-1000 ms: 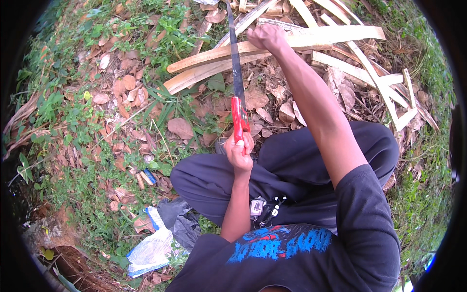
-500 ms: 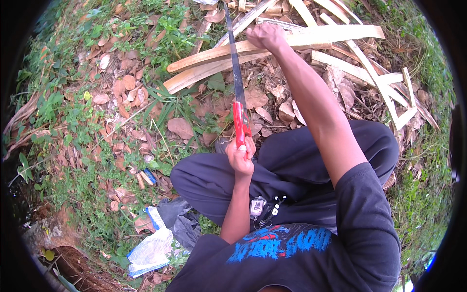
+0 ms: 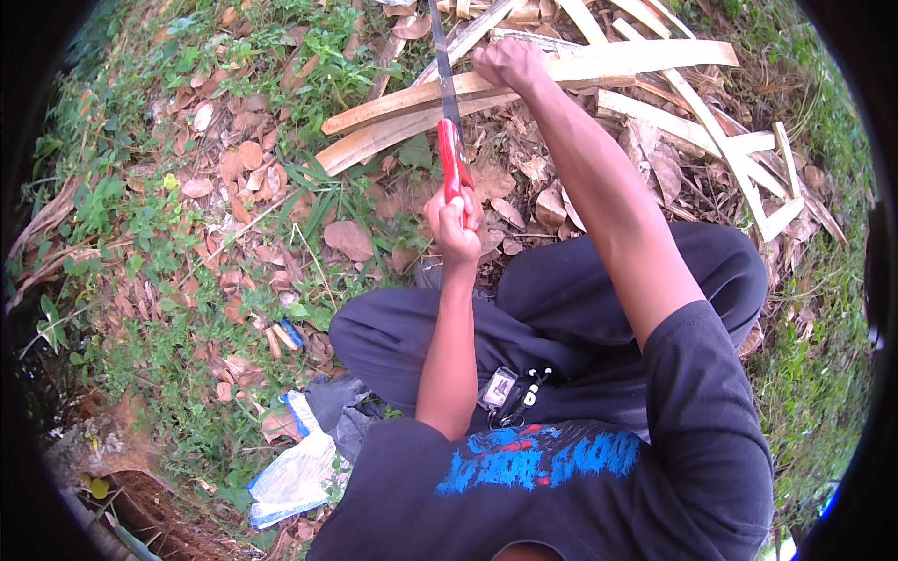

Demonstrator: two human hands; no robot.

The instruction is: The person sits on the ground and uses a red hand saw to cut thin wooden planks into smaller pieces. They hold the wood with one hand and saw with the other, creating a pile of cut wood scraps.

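My left hand [image 3: 456, 222] is closed round the red handle of a handsaw [image 3: 451, 154]. The saw's dark blade points away from me and crosses a long pale wooden strip [image 3: 645, 61]. On that same strip, just right of the blade, my right hand [image 3: 510, 67] is closed and presses or grips it; the fingertips are hidden. A second wooden strip [image 3: 374, 140] lies just nearer to me, partly under the first. The far end of the blade runs up to the top edge of the view.
More wooden strips [image 3: 720, 140] lie crossed at the far right on dry leaves. My folded legs [image 3: 617, 280] are close below the saw. To the left, a white and blue plastic bag [image 3: 295, 477] lies on grass, with a small blue object [image 3: 290, 334] farther off.
My left hand has pushed the saw away from me, so its handle is now close to the strips. My right hand and the strip have stayed nearly in place.
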